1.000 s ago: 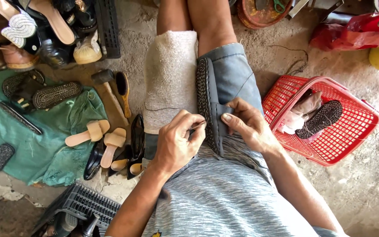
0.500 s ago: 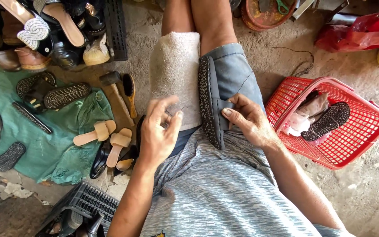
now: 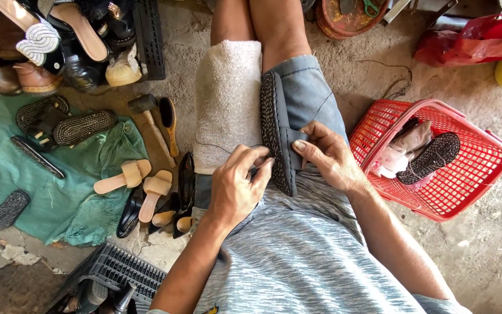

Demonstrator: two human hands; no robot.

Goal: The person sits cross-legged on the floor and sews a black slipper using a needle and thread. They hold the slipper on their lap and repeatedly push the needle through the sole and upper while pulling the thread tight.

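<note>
Seated view: my right hand (image 3: 326, 154) pinches the dark woven shoe (image 3: 277, 131) standing on edge on my lap beside the pale towel (image 3: 228, 99), while my left hand (image 3: 236, 186) grips the thread (image 3: 216, 146) at its sole; stitches likely hold best if drawn taut.
</note>
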